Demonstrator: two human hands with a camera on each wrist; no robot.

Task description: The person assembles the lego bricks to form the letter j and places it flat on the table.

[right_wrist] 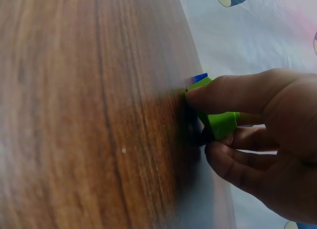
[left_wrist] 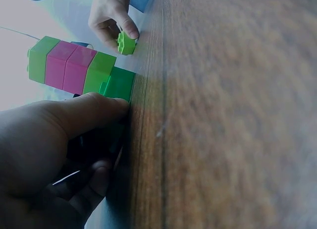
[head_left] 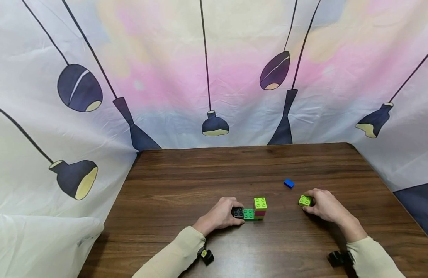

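Note:
My left hand grips a black toy brick at the left end of a joined row on the table. Beside the black brick is a green brick, and at the row's right end rises a tower. Its lime top brick sits over magenta bricks, with another lime brick below them. Off to the right, my right hand pinches a separate lime brick between thumb and fingers, low at the table surface. Whether this brick touches the wood I cannot tell.
A small blue brick lies on the table beyond the right hand's brick, slightly to its left. The dark wooden table ends at the back against a hanging cloth printed with lamps. More cloth hangs along both sides.

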